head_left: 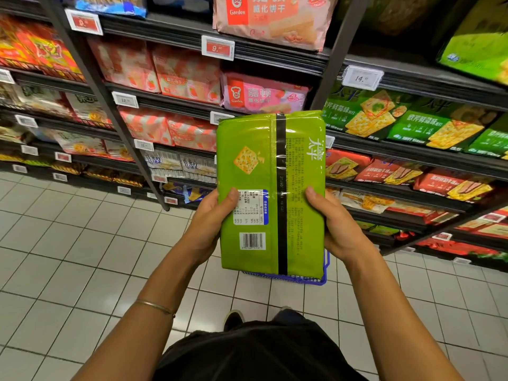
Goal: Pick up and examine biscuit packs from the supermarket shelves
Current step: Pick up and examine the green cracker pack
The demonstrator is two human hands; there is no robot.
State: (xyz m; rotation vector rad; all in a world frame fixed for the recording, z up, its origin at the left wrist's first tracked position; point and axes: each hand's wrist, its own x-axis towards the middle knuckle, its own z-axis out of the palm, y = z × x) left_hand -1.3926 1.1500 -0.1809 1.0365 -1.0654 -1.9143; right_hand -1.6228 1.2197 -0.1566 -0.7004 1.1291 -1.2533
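Note:
A lime-green biscuit pack [255, 166] is held up in front of me with its back side facing me: a black seam strip, a barcode and a nutrition label show. My left hand [210, 222] grips its lower left edge, thumb on the label. My right hand [334, 222] grips the lower right edge, thumb lying over the printed text. The pack stands upright on its short side, in front of the shelves.
Dark shelves [176, 103] run along the left and right, filled with pink wafer packs [264, 94], green cracker packs [384, 116] and red packs [390, 171]. A blue basket [316, 280] sits on the tiled floor [68, 257] below the pack.

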